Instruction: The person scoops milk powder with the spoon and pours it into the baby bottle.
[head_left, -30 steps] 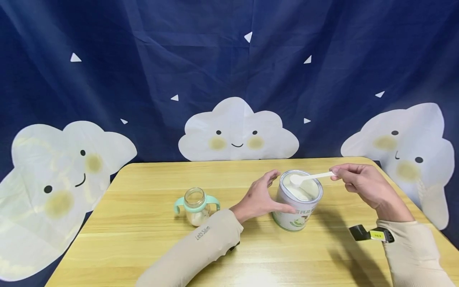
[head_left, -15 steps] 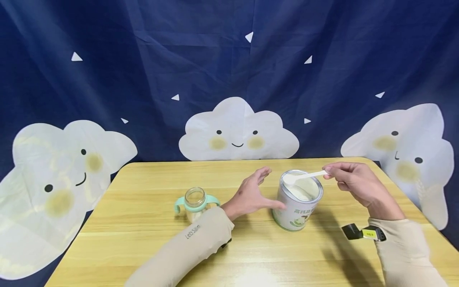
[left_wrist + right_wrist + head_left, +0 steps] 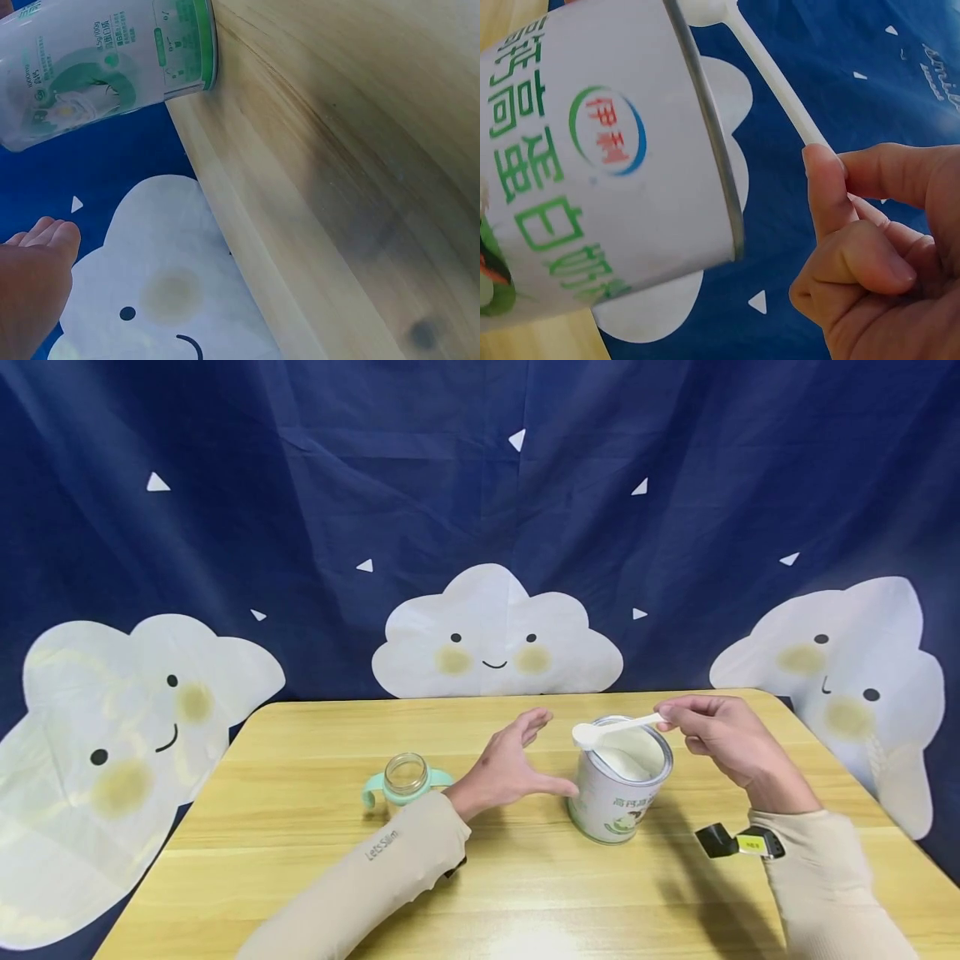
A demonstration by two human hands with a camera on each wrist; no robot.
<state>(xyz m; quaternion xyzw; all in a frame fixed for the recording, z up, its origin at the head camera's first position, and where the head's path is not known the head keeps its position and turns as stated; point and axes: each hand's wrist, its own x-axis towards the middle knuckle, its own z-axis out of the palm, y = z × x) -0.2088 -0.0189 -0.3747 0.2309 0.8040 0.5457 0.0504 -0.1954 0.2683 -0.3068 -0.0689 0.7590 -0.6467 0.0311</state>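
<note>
My right hand point(image 3: 716, 739) pinches the handle end of a white measuring scoop point(image 3: 587, 735) between thumb and forefinger. The scoop lies across above the open milk powder can point(image 3: 617, 802), its bowl past the rim on the left. Whether powder fills the bowl is hard to tell. Pale powder shows inside the can, which stands upright. My left hand point(image 3: 506, 768) is just left of the can, thumb and fingers spread and holding nothing; a gap shows between them in the left wrist view. A lidless baby bottle point(image 3: 406, 777) with mint-green handles stands left, partly hidden by my left sleeve.
Everything stands on a light wooden table point(image 3: 300, 793). Behind its far edge hangs a dark blue curtain point(image 3: 315, 527) printed with clouds. A small black wrist camera point(image 3: 738, 842) sits at my right sleeve's cuff.
My right hand has moved left with the scoop, bringing its bowl from inside the can's mouth to past the left rim. My left hand has drawn left, away from the can.
</note>
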